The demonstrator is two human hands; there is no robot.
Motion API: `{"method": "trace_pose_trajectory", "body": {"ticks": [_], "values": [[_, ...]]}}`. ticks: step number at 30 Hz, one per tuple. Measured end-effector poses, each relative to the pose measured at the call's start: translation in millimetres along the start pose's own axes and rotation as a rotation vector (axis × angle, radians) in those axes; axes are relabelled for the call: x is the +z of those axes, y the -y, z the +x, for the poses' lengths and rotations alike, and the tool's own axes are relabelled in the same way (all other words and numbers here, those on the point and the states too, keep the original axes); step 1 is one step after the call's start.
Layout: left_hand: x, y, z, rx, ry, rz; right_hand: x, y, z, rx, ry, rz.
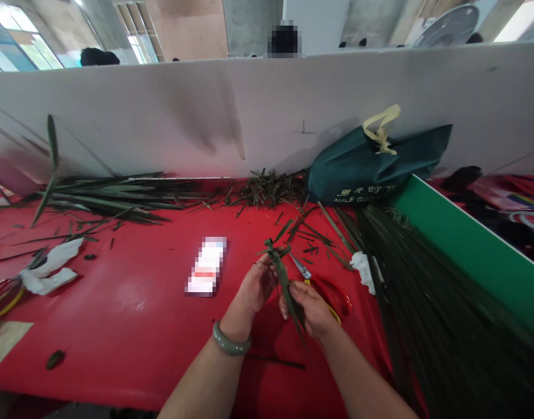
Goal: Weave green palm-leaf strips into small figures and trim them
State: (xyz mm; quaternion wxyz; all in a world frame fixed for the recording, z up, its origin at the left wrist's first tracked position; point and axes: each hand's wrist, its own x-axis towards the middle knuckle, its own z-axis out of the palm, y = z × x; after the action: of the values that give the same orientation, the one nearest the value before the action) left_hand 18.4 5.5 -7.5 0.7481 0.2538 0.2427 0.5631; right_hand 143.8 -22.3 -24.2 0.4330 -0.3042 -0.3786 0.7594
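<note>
Both hands meet over the red table [131, 326], holding a small folded piece of green leaf strips [281, 265]. My left hand [253, 288], with a green bangle on its wrist, pinches the upper folded part. My right hand [310, 308] grips the strips lower down, and their long ends trail past its palm. Right behind the right hand lie red-handled scissors [332, 294], flat on the table with the blades pointing up-left.
A large bundle of long green leaves [424, 314] fills the right side beside a green board [472, 244]. More leaves [114, 198] and cut scraps [271, 189] lie along the white partition. A dark green bag [371, 169], white cloths [53, 265] and a small white pack [207, 266] sit nearby.
</note>
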Motion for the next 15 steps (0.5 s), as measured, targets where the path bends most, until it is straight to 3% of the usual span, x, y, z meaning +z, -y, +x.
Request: {"method": "trace_pose_trajectory", "body": {"ticks": [6, 11, 15], "values": [[-2.6, -1, -1, 0.065, 0.076, 0.034, 3, 5, -2, 0.021, 0.065, 0.095], [-5.7, 0, 1, 0.075, -0.004, 0.044, 1, 8, -2, 0.006, 0.081, 0.121], [-4.8, -1, 3, 0.063, 0.007, 0.092, -7, 6, 1, -0.095, -0.095, -0.107]]}}
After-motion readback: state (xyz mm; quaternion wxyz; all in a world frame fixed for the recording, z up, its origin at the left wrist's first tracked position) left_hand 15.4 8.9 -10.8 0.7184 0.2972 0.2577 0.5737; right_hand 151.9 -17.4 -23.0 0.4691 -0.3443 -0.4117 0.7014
